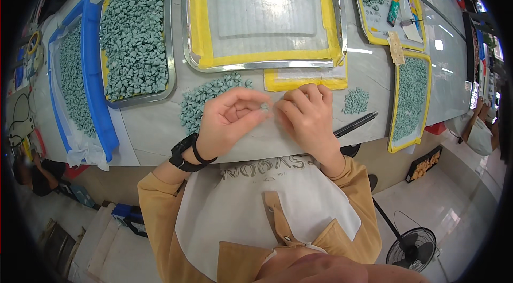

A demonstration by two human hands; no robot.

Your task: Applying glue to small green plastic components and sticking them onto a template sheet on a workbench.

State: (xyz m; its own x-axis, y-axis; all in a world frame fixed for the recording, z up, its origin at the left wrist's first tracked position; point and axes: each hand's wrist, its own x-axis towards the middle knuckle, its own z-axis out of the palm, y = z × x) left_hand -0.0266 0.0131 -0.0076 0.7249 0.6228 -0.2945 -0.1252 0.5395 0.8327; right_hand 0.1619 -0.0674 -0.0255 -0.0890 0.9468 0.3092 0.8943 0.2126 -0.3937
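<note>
Left hand (227, 120) pinching small green piece (264, 106); right hand (305, 114) curled, contents hidden.

Teal-green pieces (206, 102) on pale grey worktop (155, 128) — yellow-edged steel tray (199, 21), blue bin (93, 74), black wristband (184, 156), mustard sleeves (155, 203), black pen (355, 124).

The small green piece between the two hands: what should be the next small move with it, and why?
Probably set it down on the small sorted heap to the right. The left hand pinches one green piece at its fingertips while the right hand touches it, as if checking it. The big loose pile lies left, so checked pieces likely go right.
</note>
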